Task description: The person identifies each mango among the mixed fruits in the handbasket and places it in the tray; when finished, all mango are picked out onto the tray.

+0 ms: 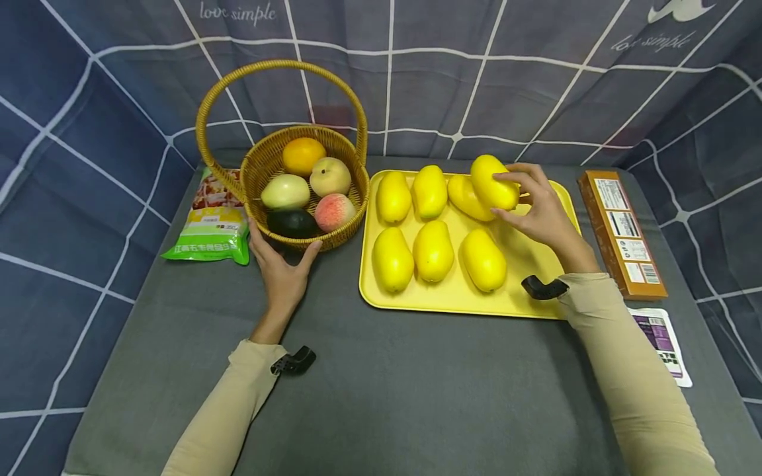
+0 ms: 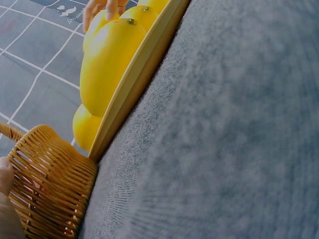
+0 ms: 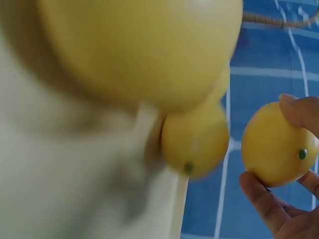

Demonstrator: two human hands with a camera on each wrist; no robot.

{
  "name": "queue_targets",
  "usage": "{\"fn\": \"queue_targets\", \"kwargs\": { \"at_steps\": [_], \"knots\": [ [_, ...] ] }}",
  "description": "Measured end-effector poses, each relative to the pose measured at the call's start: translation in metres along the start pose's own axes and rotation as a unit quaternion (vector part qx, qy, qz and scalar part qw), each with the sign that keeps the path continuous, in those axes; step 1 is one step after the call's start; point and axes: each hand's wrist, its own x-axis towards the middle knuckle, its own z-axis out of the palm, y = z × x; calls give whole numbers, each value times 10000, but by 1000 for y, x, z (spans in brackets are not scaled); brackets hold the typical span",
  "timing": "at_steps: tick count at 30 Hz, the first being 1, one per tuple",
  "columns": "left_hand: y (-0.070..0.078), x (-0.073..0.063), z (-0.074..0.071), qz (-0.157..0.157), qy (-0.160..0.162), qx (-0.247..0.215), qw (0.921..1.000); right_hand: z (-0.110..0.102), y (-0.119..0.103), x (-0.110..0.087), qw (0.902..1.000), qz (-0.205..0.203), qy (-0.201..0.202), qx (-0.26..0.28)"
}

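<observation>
My right hand (image 1: 544, 213) pinches a yellow mango (image 1: 491, 175) between thumb and fingers, raised over the back row on the yellow tray (image 1: 417, 302). In the right wrist view, the held mango (image 3: 274, 144) shows a green stem spot. Several more mangoes (image 1: 433, 251) lie on the tray in two rows; one behind the held mango is partly covered. Against the front of the wicker basket (image 1: 333, 239) rests my left hand (image 1: 278, 274), thumb and fingers spread along its side. The basket holds an orange fruit (image 1: 303, 156), peaches (image 1: 335, 212), a pale green fruit (image 1: 286, 192) and a dark green fruit (image 1: 293, 223).
Left of the basket lies a green and yellow food bag (image 1: 215, 225). A long brown box (image 1: 622, 235) stands to the right of the tray, with a white and purple package (image 1: 661, 344) in front, partly behind the right sleeve. The basket's handle (image 1: 280, 65) arches upward.
</observation>
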Motion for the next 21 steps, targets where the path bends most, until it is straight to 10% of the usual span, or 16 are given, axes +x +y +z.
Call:
{"fn": "queue_targets", "kwargs": {
  "at_steps": [9,21],
  "knots": [
    [1,0,1,1,-17,-33,10000,-15,44,-20,9982,542,103,-251],
    [1,-1,1,5,11,-92,10000,1,47,-35,9976,501,-478,-62]
  ]
}}
